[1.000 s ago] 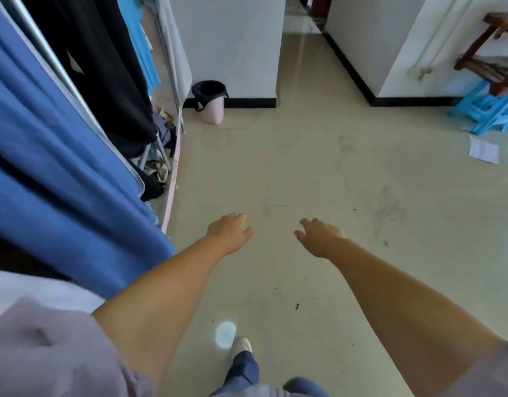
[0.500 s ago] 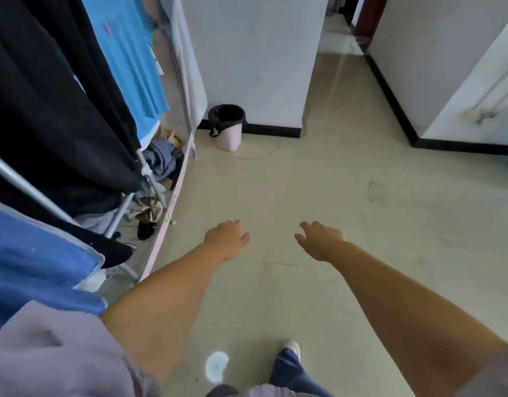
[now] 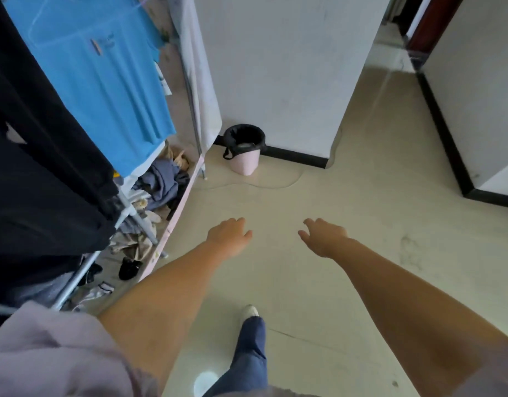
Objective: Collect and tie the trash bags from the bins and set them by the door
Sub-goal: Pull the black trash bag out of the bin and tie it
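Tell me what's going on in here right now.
A person is walking across the floor toward a small pink bin lined with a black trash bag, which stands against the white wall beside a clothes rack. The left hand and right hand reach forward, holding nothing. The bag is untouched.

Soft, even daylight fills the room, a pale round glare spot sits on the floor (image 3: pixel 333 213) near the bottom edge, shadows are faint, and wide-angle distortion bends the walls.
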Motion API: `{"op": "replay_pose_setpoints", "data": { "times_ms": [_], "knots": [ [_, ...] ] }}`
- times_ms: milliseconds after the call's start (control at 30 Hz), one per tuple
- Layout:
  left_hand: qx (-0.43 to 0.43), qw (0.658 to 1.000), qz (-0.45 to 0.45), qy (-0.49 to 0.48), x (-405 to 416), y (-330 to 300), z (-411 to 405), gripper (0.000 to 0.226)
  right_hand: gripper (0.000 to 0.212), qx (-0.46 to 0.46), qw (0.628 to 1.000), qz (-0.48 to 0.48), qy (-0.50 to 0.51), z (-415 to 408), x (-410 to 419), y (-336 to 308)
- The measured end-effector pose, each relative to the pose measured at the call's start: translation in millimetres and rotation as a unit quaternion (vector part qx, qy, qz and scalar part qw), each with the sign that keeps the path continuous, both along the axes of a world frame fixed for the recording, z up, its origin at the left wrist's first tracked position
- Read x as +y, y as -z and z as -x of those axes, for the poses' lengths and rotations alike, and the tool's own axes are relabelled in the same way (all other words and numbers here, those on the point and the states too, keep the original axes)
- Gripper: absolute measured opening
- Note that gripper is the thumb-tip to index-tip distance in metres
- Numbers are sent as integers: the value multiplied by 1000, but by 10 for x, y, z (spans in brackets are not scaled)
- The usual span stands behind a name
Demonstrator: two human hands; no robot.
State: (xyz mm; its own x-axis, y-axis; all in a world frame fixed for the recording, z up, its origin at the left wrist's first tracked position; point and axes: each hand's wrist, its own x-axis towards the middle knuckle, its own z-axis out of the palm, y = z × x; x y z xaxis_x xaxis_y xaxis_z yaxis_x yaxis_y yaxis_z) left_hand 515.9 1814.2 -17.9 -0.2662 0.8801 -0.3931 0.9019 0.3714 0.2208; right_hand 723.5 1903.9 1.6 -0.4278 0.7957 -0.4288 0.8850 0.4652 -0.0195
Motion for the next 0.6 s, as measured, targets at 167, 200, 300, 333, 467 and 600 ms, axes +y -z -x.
{"op": "replay_pose_setpoints", "data": {
  "times_ms": [167,200,300,333,467,600],
  "knots": [
    [1,1000,-4,-9,1167,-105,419,48,49,14,1000,3,11,389,1131,-99],
    [1,1000,-7,-10,1376,-144,481,48,49,13,1000,2,10,455,1330,-136],
    [1,1000,-10,-10,1908,-163,636,47,49,10,1000,11,0,640,1869,-122],
    [-2,1000,-6,-16,2078,-146,697,47,50,10,1000,14,-2,707,2061,-93],
    [-17,998,12,-54,2715,-17,981,48,50,3,999,24,-39,1014,2850,9],
    [-34,993,0,-109,3431,114,1282,43,49,13,997,26,-76,1313,3772,138]
  ]
}}
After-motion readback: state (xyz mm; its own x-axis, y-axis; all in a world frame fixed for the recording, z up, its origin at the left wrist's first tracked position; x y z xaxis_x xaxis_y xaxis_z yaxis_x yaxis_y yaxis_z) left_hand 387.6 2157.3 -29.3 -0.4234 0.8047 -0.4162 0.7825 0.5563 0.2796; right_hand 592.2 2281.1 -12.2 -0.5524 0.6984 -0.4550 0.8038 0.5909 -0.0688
